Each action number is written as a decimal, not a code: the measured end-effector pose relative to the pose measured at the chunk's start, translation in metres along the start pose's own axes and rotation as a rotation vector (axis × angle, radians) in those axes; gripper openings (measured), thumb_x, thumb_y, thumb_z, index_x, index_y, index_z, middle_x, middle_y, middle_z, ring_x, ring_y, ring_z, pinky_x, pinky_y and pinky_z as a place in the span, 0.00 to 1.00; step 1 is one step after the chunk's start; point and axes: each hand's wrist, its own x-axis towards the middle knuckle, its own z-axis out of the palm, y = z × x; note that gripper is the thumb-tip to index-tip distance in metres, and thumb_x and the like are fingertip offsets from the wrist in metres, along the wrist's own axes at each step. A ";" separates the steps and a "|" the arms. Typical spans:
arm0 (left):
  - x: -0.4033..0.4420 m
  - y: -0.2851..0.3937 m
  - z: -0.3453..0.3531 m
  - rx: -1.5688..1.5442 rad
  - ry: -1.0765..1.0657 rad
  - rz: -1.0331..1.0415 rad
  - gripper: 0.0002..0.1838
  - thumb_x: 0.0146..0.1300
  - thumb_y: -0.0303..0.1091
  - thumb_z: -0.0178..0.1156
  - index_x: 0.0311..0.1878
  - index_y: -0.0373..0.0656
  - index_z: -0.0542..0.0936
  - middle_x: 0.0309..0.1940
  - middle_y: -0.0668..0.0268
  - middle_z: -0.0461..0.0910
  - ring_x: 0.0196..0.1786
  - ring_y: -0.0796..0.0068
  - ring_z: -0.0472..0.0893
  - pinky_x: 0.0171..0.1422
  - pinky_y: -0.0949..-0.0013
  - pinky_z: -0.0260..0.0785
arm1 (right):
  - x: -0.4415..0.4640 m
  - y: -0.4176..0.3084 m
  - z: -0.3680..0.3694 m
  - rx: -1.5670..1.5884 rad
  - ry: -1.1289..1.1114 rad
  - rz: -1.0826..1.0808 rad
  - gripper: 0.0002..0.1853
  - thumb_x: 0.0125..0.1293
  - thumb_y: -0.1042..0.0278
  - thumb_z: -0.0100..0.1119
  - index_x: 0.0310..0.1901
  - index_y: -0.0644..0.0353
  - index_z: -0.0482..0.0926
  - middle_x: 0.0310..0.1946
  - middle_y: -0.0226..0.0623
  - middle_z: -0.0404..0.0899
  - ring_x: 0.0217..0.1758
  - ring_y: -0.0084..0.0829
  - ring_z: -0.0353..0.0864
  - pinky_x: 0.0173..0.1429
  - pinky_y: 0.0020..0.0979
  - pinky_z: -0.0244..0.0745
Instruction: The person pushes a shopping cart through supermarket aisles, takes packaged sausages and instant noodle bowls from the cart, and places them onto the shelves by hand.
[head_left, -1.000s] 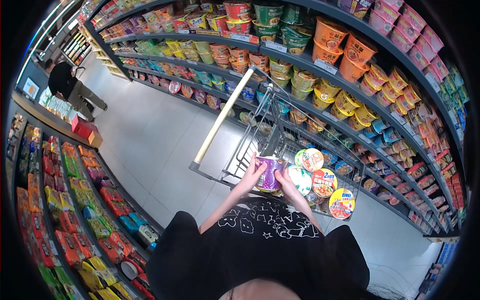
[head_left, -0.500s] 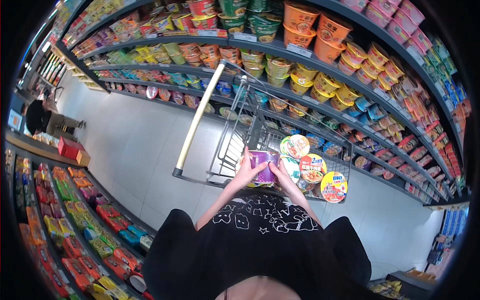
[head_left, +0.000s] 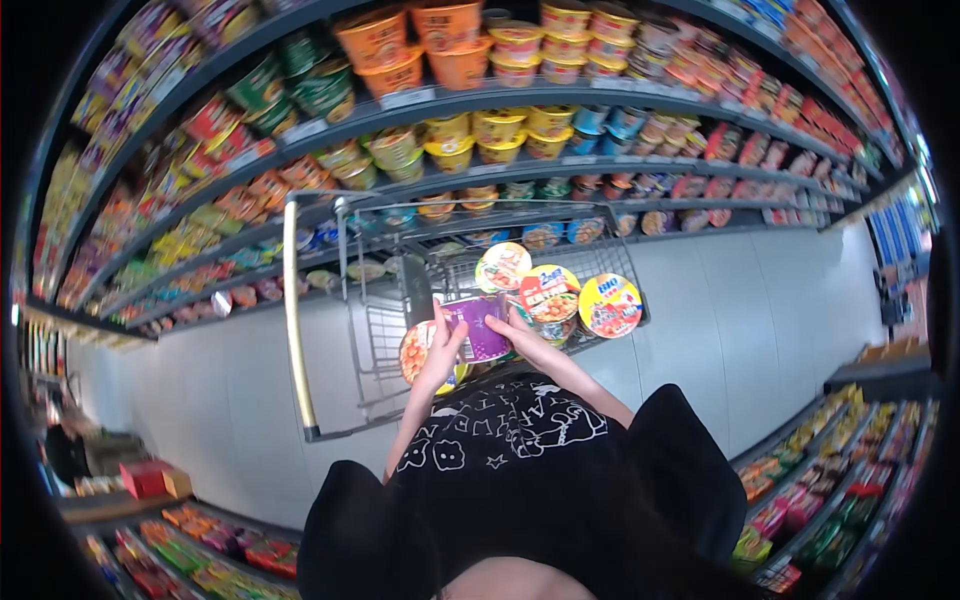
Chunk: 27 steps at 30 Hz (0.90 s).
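A purple cup (head_left: 482, 328) is held between both hands over the shopping cart (head_left: 378, 385). My left hand (head_left: 440, 350) wraps its left side, and my right hand (head_left: 516, 330) grips its right side. Just left of my left hand, a round orange-and-white lid (head_left: 416, 352) shows partly. To the right of the cup, inside the cart, are a red-and-yellow lidded cup (head_left: 550, 295), a yellow cup with a blue BIG label (head_left: 610, 306) and a white-lidded cup (head_left: 503, 267). The cup's underside is hidden.
Shelves of stacked instant noodle cups (head_left: 490, 135) curve across the far side. The cart's pale handle bar (head_left: 295, 320) stands at the left. Lower shelves with colourful packs lie at both near corners. A person (head_left: 90, 450) and a red box (head_left: 143, 479) are at the far left.
The view has swung to the right along the shelves, so the cart and hands appear farther left. The orange-and-white lid beside my left hand shows more. Both hands still hold the purple cup.
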 end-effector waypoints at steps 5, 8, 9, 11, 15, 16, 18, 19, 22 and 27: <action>0.012 -0.007 0.020 0.025 -0.028 0.060 0.37 0.65 0.37 0.44 0.65 0.38 0.32 0.62 0.51 0.51 0.62 0.66 0.56 0.64 0.72 0.47 | -0.011 -0.008 -0.017 0.063 0.065 -0.083 0.42 0.57 0.57 0.56 0.63 0.66 0.41 0.60 0.41 0.53 0.62 0.28 0.55 0.63 0.27 0.51; 0.019 0.000 0.034 -0.055 -0.089 0.098 0.35 0.65 0.36 0.42 0.65 0.39 0.32 0.61 0.54 0.52 0.62 0.68 0.56 0.64 0.72 0.46 | -0.016 -0.007 -0.028 0.058 0.107 -0.154 0.39 0.56 0.58 0.57 0.62 0.65 0.46 0.57 0.41 0.59 0.60 0.27 0.59 0.61 0.26 0.55; 0.022 0.001 0.038 -0.069 -0.109 0.089 0.35 0.65 0.35 0.42 0.65 0.40 0.33 0.62 0.54 0.51 0.62 0.67 0.56 0.64 0.72 0.46 | -0.020 -0.010 -0.032 0.040 0.124 -0.146 0.39 0.56 0.57 0.57 0.62 0.64 0.46 0.57 0.41 0.60 0.59 0.27 0.60 0.60 0.26 0.56; 0.027 0.002 0.046 -0.049 -0.151 0.108 0.34 0.65 0.35 0.41 0.66 0.40 0.34 0.64 0.54 0.47 0.63 0.66 0.53 0.65 0.71 0.44 | -0.025 -0.011 -0.041 0.041 0.137 -0.124 0.39 0.56 0.55 0.58 0.61 0.64 0.47 0.55 0.41 0.61 0.58 0.27 0.60 0.59 0.26 0.57; 0.037 0.004 0.063 -0.045 -0.200 0.130 0.33 0.65 0.36 0.40 0.66 0.40 0.35 0.65 0.52 0.43 0.65 0.65 0.50 0.66 0.69 0.41 | -0.042 -0.019 -0.053 -0.002 0.241 -0.170 0.40 0.55 0.53 0.58 0.61 0.62 0.47 0.52 0.41 0.64 0.55 0.26 0.64 0.55 0.23 0.61; 0.038 0.008 0.068 0.009 -0.202 0.137 0.33 0.66 0.37 0.40 0.66 0.40 0.34 0.66 0.53 0.41 0.65 0.65 0.49 0.67 0.70 0.41 | -0.045 -0.021 -0.057 0.003 0.259 -0.182 0.40 0.55 0.53 0.58 0.61 0.62 0.47 0.52 0.41 0.64 0.55 0.26 0.64 0.55 0.23 0.61; 0.043 0.006 0.077 0.092 -0.175 0.228 0.31 0.66 0.39 0.39 0.66 0.39 0.40 0.64 0.51 0.47 0.64 0.64 0.54 0.66 0.69 0.43 | -0.052 -0.026 -0.064 -0.065 0.288 -0.124 0.40 0.55 0.52 0.57 0.62 0.62 0.47 0.51 0.40 0.65 0.54 0.25 0.66 0.51 0.21 0.63; 0.048 0.000 0.077 0.094 -0.192 0.233 0.31 0.66 0.39 0.39 0.66 0.39 0.40 0.64 0.51 0.47 0.64 0.64 0.54 0.66 0.69 0.43 | -0.056 -0.028 -0.066 -0.043 0.301 -0.145 0.39 0.56 0.52 0.57 0.62 0.61 0.47 0.50 0.38 0.65 0.52 0.24 0.67 0.48 0.21 0.65; 0.064 -0.011 0.078 0.107 -0.128 0.024 0.28 0.66 0.43 0.40 0.65 0.41 0.50 0.51 0.59 0.68 0.47 0.75 0.72 0.43 0.78 0.67 | -0.058 -0.020 -0.088 0.136 0.199 -0.097 0.39 0.55 0.51 0.57 0.62 0.59 0.47 0.51 0.37 0.65 0.52 0.24 0.67 0.48 0.23 0.66; 0.067 0.007 0.116 -0.050 -0.208 -0.032 0.27 0.65 0.46 0.40 0.64 0.43 0.55 0.56 0.57 0.63 0.53 0.68 0.68 0.49 0.69 0.66 | -0.072 -0.015 -0.109 0.085 0.319 -0.187 0.40 0.54 0.54 0.59 0.61 0.60 0.48 0.54 0.39 0.62 0.54 0.27 0.65 0.55 0.29 0.63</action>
